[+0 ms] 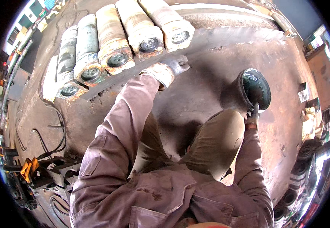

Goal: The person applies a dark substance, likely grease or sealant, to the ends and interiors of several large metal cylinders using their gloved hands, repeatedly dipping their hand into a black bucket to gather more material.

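My left hand [174,67], in a grey work glove with a stained pale cuff, is stretched out over a long, flat dark metal strip [134,71]. Its fingers are a little apart, and I see nothing held between them. At the right, a round dark bucket [242,91] tilts with its mouth facing right. Its inside looks dark greenish and glossy. My gloved right hand [252,118] is closed at the bucket's near rim, with its fingertips reaching over the edge. Part of that grip is hidden.
Beyond the strip lie several thick, rust-stained cylinders [110,34] with squarish end blocks. Black cables [64,129] loop across the brown floor at left, near metal equipment with an orange part [29,169]. Stacked items line the right side. My knees [222,133] are bent between my arms.
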